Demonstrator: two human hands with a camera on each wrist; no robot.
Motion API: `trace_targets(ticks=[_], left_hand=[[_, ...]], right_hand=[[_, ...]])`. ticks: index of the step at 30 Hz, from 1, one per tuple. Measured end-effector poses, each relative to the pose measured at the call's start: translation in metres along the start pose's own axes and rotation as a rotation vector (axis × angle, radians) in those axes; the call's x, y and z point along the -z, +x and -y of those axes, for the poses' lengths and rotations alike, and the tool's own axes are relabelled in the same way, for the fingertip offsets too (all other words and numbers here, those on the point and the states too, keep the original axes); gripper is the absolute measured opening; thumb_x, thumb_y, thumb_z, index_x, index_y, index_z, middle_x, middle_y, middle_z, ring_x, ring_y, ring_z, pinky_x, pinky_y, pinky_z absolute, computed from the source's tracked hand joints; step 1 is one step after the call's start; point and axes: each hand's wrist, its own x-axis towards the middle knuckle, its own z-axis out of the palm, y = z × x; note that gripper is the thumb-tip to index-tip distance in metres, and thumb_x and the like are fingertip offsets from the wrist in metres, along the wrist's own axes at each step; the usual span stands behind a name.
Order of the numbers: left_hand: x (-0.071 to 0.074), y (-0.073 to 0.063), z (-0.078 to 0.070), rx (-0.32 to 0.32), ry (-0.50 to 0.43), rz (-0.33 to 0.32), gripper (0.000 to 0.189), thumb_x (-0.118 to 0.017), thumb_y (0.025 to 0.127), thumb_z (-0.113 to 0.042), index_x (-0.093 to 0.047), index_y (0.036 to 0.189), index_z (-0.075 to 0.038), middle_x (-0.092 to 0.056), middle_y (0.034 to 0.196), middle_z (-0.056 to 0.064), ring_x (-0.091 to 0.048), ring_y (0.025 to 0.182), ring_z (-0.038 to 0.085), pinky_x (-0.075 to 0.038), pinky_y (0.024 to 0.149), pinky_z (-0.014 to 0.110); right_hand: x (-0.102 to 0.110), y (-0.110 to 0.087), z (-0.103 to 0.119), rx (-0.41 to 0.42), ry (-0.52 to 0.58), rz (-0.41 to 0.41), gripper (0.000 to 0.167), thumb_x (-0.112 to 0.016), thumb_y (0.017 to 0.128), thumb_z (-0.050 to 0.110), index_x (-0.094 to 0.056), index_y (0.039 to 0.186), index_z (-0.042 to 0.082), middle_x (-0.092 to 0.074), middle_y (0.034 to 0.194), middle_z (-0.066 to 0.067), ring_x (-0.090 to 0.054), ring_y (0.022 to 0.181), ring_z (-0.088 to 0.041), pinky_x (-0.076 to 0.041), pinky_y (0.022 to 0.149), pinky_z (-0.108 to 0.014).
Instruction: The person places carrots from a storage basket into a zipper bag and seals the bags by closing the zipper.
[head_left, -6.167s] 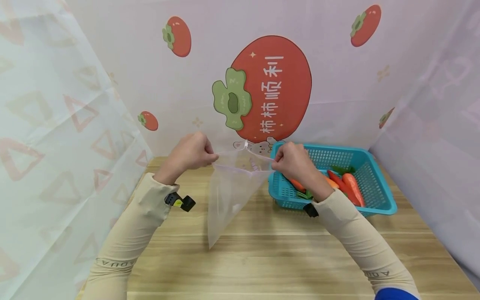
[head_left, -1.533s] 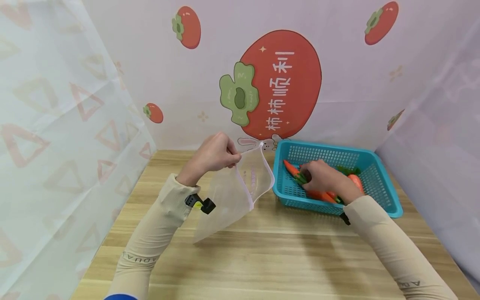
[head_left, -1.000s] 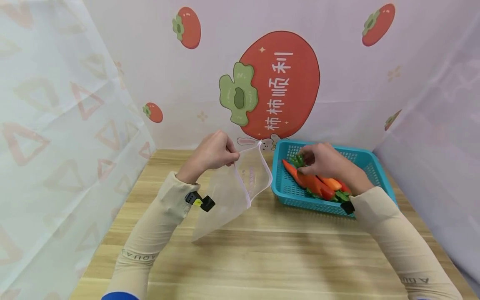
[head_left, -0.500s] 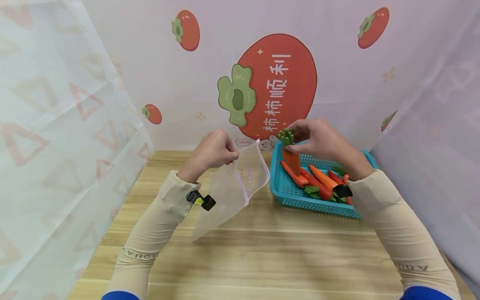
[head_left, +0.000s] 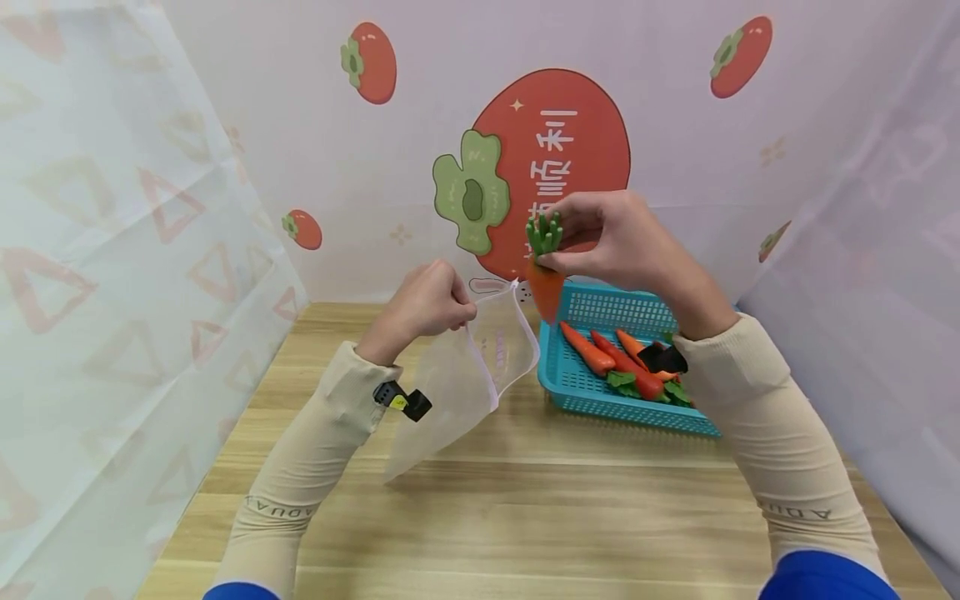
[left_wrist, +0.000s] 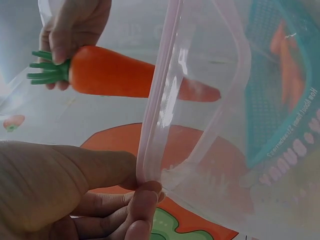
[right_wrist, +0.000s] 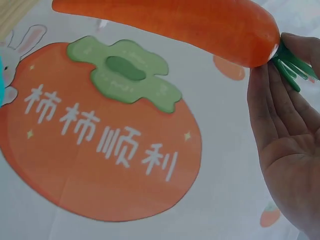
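My left hand [head_left: 427, 304] pinches the rim of a translucent zip bag [head_left: 442, 400], whose mouth gapes toward the right. Between thumb and fingers of my right hand [head_left: 611, 237] is an orange carrot [head_left: 546, 290], gripped near its green stem end. The carrot hangs tip down just above and right of the bag's mouth. In the left wrist view its tip shows through the bag's clear film, beyond the pink-white zip strip [left_wrist: 160, 100]. The right wrist view shows the carrot [right_wrist: 190, 25] lying across the top, its green stubs at the thumb.
A turquoise basket [head_left: 558, 387] stands at the back right of the wooden table [head_left: 480, 533]. It holds several carrots and red peppers [head_left: 637, 375] with green leaves. A printed cloth wall [head_left: 675, 150] closes off the back, and further cloth hangs on both sides.
My right hand has gone into the basket, taken hold of the carrot, and lifted it up and left toward the bag. My left hand keeps its pinch on the bag, nearly still lately.
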Motion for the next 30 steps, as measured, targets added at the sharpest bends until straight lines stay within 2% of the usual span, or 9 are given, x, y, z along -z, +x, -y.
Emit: trace_targets(ticks=[6,11,19,24,30], left_hand=[[0.0,-0.001,0.0,0.0,-0.008,0.01,0.024,-0.066,0.086,-0.015,-0.08,0.066,-0.01,-0.068,0.057,-0.005,-0.058,0.057,0.013,-0.043,0.059,0.029],[0.001,0.0,0.001,0.006,-0.023,0.017,0.025,-0.067,0.087,-0.015,-0.08,0.066,-0.01,-0.069,0.058,-0.004,-0.059,0.055,0.013,-0.043,0.057,0.029],[0.003,-0.001,0.001,0.02,-0.04,0.032,0.024,-0.069,0.09,-0.015,-0.081,0.07,-0.01,-0.071,0.061,-0.001,-0.06,0.055,0.012,-0.043,0.054,0.027],[0.007,-0.004,0.002,0.016,-0.036,0.012,0.022,-0.069,0.088,-0.015,-0.081,0.07,-0.011,-0.072,0.061,-0.002,-0.059,0.054,0.011,-0.042,0.054,0.026],[0.011,-0.006,0.003,0.037,-0.046,0.008,0.022,-0.069,0.089,-0.015,-0.081,0.071,-0.012,-0.072,0.062,-0.002,-0.058,0.055,0.01,-0.042,0.053,0.025]], right_hand=[[-0.008,0.006,0.012,0.05,0.077,0.006,0.035,-0.087,0.085,0.01,-0.076,0.118,0.009,-0.079,0.101,-0.005,-0.075,0.09,-0.01,-0.061,0.086,-0.023],[-0.02,0.01,0.013,0.069,0.15,0.005,0.035,-0.087,0.085,0.009,-0.076,0.118,0.009,-0.078,0.101,-0.004,-0.075,0.091,-0.011,-0.062,0.086,-0.024],[-0.041,0.012,0.006,0.07,0.225,-0.012,0.037,-0.087,0.084,0.006,-0.074,0.12,0.006,-0.078,0.105,-0.007,-0.075,0.094,-0.013,-0.062,0.088,-0.025],[-0.055,0.01,-0.001,0.06,0.263,-0.011,0.04,-0.086,0.085,0.006,-0.073,0.123,0.005,-0.077,0.109,-0.008,-0.076,0.097,-0.015,-0.062,0.091,-0.028],[-0.07,0.007,-0.014,0.057,0.279,-0.006,0.038,-0.085,0.087,0.007,-0.072,0.123,0.006,-0.077,0.108,-0.008,-0.074,0.095,-0.016,-0.062,0.089,-0.029]])
